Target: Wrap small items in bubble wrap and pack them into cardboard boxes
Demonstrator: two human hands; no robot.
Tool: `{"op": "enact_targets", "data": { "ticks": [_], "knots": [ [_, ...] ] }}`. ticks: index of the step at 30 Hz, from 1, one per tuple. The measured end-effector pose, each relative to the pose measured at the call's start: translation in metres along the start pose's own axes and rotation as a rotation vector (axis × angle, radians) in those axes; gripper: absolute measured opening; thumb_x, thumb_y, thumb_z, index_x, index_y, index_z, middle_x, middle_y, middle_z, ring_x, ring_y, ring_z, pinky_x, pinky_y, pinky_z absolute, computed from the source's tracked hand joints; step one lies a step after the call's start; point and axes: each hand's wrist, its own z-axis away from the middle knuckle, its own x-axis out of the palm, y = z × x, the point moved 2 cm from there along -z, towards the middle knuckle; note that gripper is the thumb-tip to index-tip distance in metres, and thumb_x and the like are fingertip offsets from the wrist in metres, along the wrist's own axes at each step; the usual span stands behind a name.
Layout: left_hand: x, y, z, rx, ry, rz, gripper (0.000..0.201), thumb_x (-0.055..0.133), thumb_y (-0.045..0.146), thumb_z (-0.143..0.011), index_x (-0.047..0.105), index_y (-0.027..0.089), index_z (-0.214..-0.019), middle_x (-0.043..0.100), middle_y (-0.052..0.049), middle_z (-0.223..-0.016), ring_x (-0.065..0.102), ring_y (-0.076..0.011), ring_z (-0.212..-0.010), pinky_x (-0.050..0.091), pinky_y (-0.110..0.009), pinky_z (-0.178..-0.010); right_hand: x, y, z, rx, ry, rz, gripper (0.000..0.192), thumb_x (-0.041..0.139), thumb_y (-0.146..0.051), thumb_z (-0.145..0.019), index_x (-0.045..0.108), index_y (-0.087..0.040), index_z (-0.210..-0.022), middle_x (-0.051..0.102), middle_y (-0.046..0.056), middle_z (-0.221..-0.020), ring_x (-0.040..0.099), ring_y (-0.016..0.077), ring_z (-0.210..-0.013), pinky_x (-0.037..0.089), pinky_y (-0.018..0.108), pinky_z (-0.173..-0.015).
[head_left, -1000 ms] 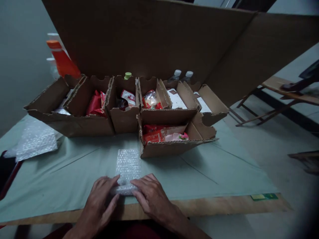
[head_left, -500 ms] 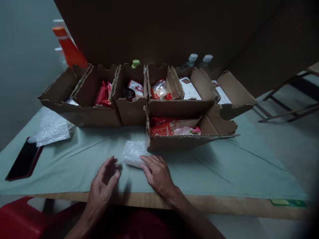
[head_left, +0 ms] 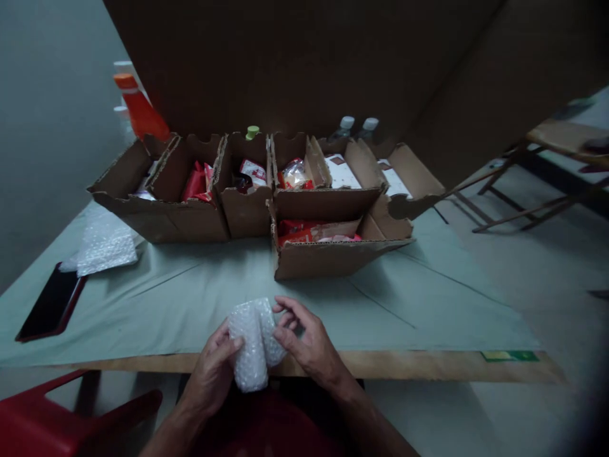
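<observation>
A folded piece of bubble wrap is raised over the table's front edge, standing on end with a loose flap on its right side. What it may hold inside cannot be made out. My left hand grips its left side, thumb across the front and fingers behind. My right hand is at the right edge of the flap, its fingers curved and apart; the thumb tip is close to the wrap, and I cannot tell whether it touches.
A row of cardboard bins with packets stands at the back, and one bin sits in front. A phone and more bubble wrap lie left. Bottles stand behind. A red stool is at lower left.
The bubble wrap has been lifted off the table and brought toward me, turned upright. My left hand has closed on it; my right hand has come off its top. The view has shifted slightly.
</observation>
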Motion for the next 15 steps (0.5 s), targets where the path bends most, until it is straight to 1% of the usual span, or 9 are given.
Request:
{"op": "enact_targets", "data": {
  "ticks": [2, 3, 5, 7, 9, 11, 13, 15],
  "knots": [
    [0.003, -0.006, 0.002, -0.026, -0.009, 0.017, 0.062, 0.083, 0.048, -0.069, 0.067, 0.016, -0.12, 0.075, -0.012, -0.105, 0.071, -0.0301, -0.098, 0.056, -0.037, -0.086, 0.006, 0.0, 0.0, 0.076, -0.071, -0.13, 0.041, 0.07, -0.039, -0.085, 0.066, -0.018, -0.12, 0.071, 0.003, -0.094, 0.063, 0.0145, -0.076, 0.052, 0.024, -0.068],
    [0.003, -0.01, 0.002, -0.022, -0.002, 0.022, 0.063, 0.083, 0.049, -0.07, 0.066, 0.017, -0.122, 0.075, -0.012, -0.107, 0.071, -0.0296, -0.099, 0.056, -0.037, -0.086, 0.01, 0.0, 0.001, 0.105, -0.064, -0.147, 0.036, 0.07, -0.035, -0.084, 0.067, -0.018, -0.115, 0.07, 0.001, -0.087, 0.062, 0.0137, -0.073, 0.052, 0.023, -0.067],
    [0.002, -0.02, 0.002, 0.019, 0.021, 0.014, 0.069, 0.084, 0.05, -0.07, 0.061, 0.02, -0.128, 0.074, -0.011, -0.112, 0.071, -0.0283, -0.099, 0.056, -0.036, -0.085, 0.018, 0.003, 0.006, 0.139, 0.017, -0.109, 0.026, 0.067, -0.027, -0.084, 0.069, -0.018, -0.108, 0.069, -0.001, -0.079, 0.061, 0.0128, -0.067, 0.051, 0.022, -0.064],
    [0.0, -0.03, 0.002, 0.042, 0.056, -0.016, 0.077, 0.088, 0.047, -0.064, 0.059, 0.021, -0.131, 0.074, -0.01, -0.112, 0.072, -0.0276, -0.096, 0.057, -0.035, -0.083, 0.025, 0.007, 0.012, 0.13, 0.11, -0.028, 0.022, 0.063, -0.024, -0.083, 0.069, -0.02, -0.105, 0.07, 0.0, -0.078, 0.063, 0.0134, -0.065, 0.052, 0.022, -0.063],
    [-0.002, -0.036, 0.002, 0.026, 0.097, -0.042, 0.079, 0.091, 0.045, -0.06, 0.06, 0.02, -0.128, 0.075, -0.01, -0.107, 0.073, -0.0275, -0.091, 0.057, -0.034, -0.08, 0.029, 0.009, 0.019, 0.101, 0.163, 0.047, 0.02, 0.063, -0.023, -0.084, 0.07, -0.021, -0.103, 0.072, 0.001, -0.08, 0.066, 0.015, -0.069, 0.053, 0.023, -0.066],
    [-0.003, -0.039, 0.0, 0.015, 0.125, -0.05, 0.075, 0.09, 0.048, -0.06, 0.063, 0.017, -0.123, 0.075, -0.01, -0.101, 0.073, -0.0276, -0.087, 0.058, -0.035, -0.079, 0.031, 0.01, 0.024, 0.085, 0.187, 0.076, 0.017, 0.062, -0.023, -0.083, 0.069, -0.022, -0.099, 0.072, 0.002, -0.079, 0.067, 0.0159, -0.072, 0.054, 0.024, -0.069],
    [-0.002, -0.037, -0.001, 0.018, 0.119, -0.055, 0.073, 0.088, 0.05, -0.061, 0.064, 0.016, -0.121, 0.075, -0.01, -0.097, 0.073, -0.027, -0.084, 0.058, -0.035, -0.078, 0.031, 0.009, 0.027, 0.109, 0.171, 0.029, 0.014, 0.061, -0.022, -0.082, 0.067, -0.022, -0.096, 0.07, 0.001, -0.077, 0.065, 0.0149, -0.069, 0.052, 0.023, -0.066],
    [-0.002, -0.035, -0.001, 0.011, 0.113, -0.083, 0.072, 0.087, 0.052, -0.062, 0.065, 0.016, -0.12, 0.075, -0.009, -0.095, 0.072, -0.0256, -0.081, 0.058, -0.033, -0.076, 0.03, 0.007, 0.027, 0.172, 0.1, -0.113, 0.012, 0.061, -0.022, -0.081, 0.062, -0.022, -0.093, 0.065, -0.002, -0.074, 0.061, 0.0128, -0.064, 0.05, 0.022, -0.061]
  ]
}}
